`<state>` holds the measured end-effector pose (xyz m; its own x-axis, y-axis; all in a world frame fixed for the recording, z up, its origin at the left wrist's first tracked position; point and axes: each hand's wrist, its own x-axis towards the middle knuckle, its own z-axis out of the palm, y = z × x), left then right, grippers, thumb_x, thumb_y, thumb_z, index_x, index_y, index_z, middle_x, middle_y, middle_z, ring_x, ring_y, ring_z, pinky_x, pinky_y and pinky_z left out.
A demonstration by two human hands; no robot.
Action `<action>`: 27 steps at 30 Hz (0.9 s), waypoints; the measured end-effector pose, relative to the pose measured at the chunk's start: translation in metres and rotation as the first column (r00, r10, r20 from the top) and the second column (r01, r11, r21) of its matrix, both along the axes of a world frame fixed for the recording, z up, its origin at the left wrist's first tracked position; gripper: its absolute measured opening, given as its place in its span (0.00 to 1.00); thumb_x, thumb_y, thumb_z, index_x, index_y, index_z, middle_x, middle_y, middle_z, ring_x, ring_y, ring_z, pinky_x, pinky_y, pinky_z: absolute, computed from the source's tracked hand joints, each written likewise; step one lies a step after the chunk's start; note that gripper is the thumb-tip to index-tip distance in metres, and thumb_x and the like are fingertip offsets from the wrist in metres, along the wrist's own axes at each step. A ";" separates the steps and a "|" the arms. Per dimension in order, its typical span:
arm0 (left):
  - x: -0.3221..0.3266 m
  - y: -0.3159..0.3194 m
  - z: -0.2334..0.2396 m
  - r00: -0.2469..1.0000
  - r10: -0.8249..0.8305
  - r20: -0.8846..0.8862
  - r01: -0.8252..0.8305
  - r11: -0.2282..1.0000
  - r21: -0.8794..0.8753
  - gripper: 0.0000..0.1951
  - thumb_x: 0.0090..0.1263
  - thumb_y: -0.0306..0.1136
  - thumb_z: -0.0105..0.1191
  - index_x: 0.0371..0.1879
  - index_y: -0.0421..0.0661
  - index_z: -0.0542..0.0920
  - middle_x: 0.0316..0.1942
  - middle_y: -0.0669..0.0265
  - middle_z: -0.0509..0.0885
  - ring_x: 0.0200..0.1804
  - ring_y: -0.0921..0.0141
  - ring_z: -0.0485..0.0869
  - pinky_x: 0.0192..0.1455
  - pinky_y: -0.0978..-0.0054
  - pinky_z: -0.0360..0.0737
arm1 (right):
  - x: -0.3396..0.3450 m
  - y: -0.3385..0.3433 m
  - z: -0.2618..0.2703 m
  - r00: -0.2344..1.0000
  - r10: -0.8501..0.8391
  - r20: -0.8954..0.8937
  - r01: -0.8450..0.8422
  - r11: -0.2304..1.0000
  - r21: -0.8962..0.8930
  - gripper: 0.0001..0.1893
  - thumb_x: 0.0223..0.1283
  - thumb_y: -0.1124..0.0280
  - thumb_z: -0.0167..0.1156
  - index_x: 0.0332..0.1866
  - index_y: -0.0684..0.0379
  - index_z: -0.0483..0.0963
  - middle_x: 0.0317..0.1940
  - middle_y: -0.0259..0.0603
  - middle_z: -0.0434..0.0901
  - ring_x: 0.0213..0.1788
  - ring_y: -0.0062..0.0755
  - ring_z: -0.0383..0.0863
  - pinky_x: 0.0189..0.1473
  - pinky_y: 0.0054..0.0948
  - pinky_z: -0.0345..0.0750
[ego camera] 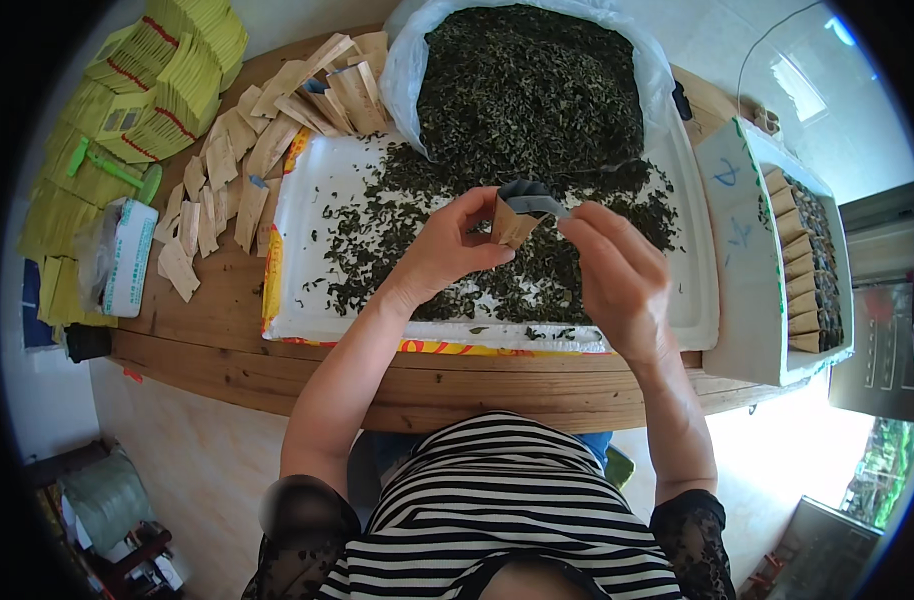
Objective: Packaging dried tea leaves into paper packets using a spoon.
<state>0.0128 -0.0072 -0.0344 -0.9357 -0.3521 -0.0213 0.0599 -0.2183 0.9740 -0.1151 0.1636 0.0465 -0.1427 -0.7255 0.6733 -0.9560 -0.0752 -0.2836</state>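
My left hand (446, 244) holds a small brown paper packet (511, 225) upright, its top spread apart and showing a grey inner lining. Close by on the right, my right hand (620, 274) pinches the edge of that lining between thumb and fingers. Both hands are above a white foam tray (299, 270) scattered with dark dried leaves (382, 262), probably tea. Behind them a clear plastic bag (404, 82) holds a large heap of the same leaves (532, 90). What lies inside the packet cannot be made out.
Loose brown packets (221, 161) are strewn left of the tray. Farther left are stacked yellow-green packets (191, 90), a green plastic tool (112, 171) and a white-and-green box (131, 259). On the right, a foam box (742, 247) holds rows of brown packets (802, 285). The wooden table's edge (442, 382) runs before me.
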 end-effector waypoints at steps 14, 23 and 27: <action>0.001 0.001 0.002 0.999 0.050 -0.023 -0.047 0.992 0.117 0.31 0.58 0.21 0.65 0.63 0.43 0.72 0.55 0.67 0.79 0.58 0.73 0.77 0.65 0.72 0.73 | -0.004 0.021 -0.016 0.911 -0.057 0.408 0.150 0.968 -0.201 0.08 0.59 0.91 0.58 0.39 0.69 0.79 0.39 0.45 0.84 0.34 0.26 0.84 0.36 0.20 0.79; -0.001 0.003 0.005 0.997 -0.031 0.074 0.030 0.999 0.011 0.33 0.58 0.21 0.65 0.65 0.43 0.70 0.54 0.67 0.78 0.56 0.72 0.78 0.63 0.72 0.74 | -0.011 0.008 -0.006 0.964 -0.030 0.266 0.067 0.989 -0.134 0.09 0.57 0.92 0.58 0.39 0.69 0.79 0.40 0.45 0.84 0.35 0.27 0.84 0.36 0.21 0.79; 0.000 0.002 -0.001 0.997 -0.006 0.082 0.010 0.998 -0.055 0.34 0.58 0.21 0.66 0.66 0.43 0.69 0.53 0.67 0.78 0.54 0.73 0.79 0.61 0.73 0.76 | -0.012 0.009 -0.010 0.988 0.021 0.156 -0.012 0.998 -0.057 0.12 0.53 0.93 0.58 0.40 0.67 0.80 0.40 0.46 0.84 0.35 0.29 0.85 0.37 0.22 0.80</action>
